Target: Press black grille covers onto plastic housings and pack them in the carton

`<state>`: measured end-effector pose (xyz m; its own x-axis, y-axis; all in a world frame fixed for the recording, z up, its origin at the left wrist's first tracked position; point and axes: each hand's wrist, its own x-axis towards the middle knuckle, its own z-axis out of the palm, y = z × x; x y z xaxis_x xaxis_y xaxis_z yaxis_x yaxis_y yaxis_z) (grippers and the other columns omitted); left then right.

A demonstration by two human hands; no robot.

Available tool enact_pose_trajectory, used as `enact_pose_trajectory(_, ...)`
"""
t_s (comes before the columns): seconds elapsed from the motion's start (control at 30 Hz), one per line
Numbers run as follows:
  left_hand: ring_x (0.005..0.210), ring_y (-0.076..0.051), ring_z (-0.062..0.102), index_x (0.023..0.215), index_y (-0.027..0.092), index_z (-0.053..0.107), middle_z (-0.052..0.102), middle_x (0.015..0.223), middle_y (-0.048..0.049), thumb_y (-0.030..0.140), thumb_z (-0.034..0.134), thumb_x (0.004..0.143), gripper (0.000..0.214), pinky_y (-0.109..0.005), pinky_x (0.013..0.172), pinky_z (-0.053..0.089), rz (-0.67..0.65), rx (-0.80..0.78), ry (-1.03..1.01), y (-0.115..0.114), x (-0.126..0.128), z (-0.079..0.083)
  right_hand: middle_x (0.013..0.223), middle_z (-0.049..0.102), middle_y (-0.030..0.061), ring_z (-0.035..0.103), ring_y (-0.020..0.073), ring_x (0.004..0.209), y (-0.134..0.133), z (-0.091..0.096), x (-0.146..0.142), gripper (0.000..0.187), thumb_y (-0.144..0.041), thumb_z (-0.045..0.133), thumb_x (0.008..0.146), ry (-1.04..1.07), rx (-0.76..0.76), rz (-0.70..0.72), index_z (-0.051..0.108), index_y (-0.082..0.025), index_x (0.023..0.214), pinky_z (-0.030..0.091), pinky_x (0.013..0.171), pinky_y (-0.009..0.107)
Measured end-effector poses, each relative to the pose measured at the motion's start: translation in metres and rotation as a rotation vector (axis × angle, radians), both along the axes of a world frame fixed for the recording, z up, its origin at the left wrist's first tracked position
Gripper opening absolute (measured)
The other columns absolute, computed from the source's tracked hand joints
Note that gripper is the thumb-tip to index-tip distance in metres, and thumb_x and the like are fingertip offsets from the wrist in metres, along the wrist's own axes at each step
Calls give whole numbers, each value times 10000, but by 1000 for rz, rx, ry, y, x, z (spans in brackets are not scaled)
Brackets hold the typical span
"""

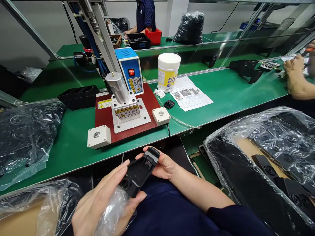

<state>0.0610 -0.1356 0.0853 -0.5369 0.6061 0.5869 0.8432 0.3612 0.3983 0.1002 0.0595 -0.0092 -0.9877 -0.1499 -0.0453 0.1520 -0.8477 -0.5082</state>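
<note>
A person's bare hands hold a hollow black plastic housing [139,172] above the lap, at seven o'clock in the view, just off the near edge of a green workbench [71,147]. The housing is tilted, its long axis running from one o'clock to seven, with its recessed inner face turned up. The left hand [99,200] is half open, fingers stretched along the ten o'clock side and thumb at the five o'clock side, gripping the lower end; crumpled clear plastic film [112,206] sits in its palm. The right hand [165,165] is curled around the upper end, thumb on the two o'clock side, fingertips showing beyond the far side. The step in hand appears to be handling or inspecting this part; the next move seems to call for a steady two-handed hold, with the loose film kept out of the recess. At ten o'clock stands a benchtop machine [119,88] with warning labels, well apart from both hands; at four o'clock, a plastic-lined carton [242,144] holds black parts [268,168].
</note>
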Motion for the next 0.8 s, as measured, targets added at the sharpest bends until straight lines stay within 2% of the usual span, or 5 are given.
enact_pose_trajectory(0.17,631,-228,726,1436,312,459,761,1010,-42,416,639,861,611,-359,567,623,224,-18,106,0,0,-1,1222,654,98,657,138,785,7,-3,-3,743,-580,876,559,18,45,-29,576,-245,1151,525,611,234)
enact_pose_trajectory(0.3,440,-152,637,1346,281,547,754,773,10,493,607,867,527,-261,450,571,199,-28,-124,-7,-12,-6,1216,651,70,634,108,733,17,3,-4,692,-507,888,586,41,165,-105,585,-253,1154,538,590,209)
enact_pose_trajectory(0.37,491,-152,665,1287,265,582,749,751,21,500,596,873,477,-232,464,574,164,-32,-250,-10,-20,-10,1226,641,61,635,118,780,22,8,-5,655,-460,889,607,58,238,-140,596,-253,1155,549,609,211)
enact_pose_trajectory(0.53,894,-230,733,1235,269,610,745,1053,-46,486,563,895,406,-306,751,624,165,12,-379,-11,-30,-21,1220,639,74,619,182,955,27,16,-4,634,-448,886,617,116,363,-217,624,-241,1155,572,664,242)
enact_pose_trajectory(0.8,919,-226,725,1199,255,626,738,1067,-51,439,624,860,385,-295,776,617,150,95,-443,-3,-25,-20,1412,518,93,617,178,1008,23,19,2,660,-491,829,697,73,336,-168,597,-259,1270,558,795,285)
